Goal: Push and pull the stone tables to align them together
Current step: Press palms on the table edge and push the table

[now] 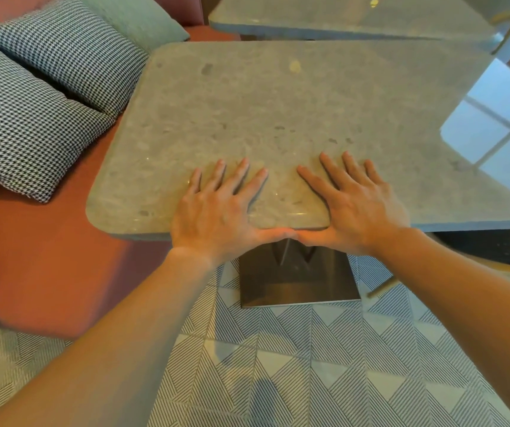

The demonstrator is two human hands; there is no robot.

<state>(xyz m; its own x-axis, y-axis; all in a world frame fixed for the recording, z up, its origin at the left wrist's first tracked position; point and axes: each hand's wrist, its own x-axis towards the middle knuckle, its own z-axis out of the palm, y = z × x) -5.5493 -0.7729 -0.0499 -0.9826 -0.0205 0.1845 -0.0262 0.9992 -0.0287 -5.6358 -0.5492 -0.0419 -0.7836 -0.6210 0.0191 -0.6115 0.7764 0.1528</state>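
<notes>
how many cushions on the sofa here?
3: a near houndstooth cushion at the left edge, a second houndstooth cushion behind it, a plain green cushion farthest back. Others may lie outside the frame.

Sofa point(47, 241) hems the near table point(278, 118) left; far table point(355, 16) crowds beyond.

We see the near stone table point(278, 103), mottled grey and polished, glossy enough to mirror a window; the far stone table point(340, 13) looks alike. The pedestal base point(296, 282) is brushed metal; the cushions point(25, 118) are woven houndstooth cloth, the bench seat point(47, 257) matt upholstery.
</notes>
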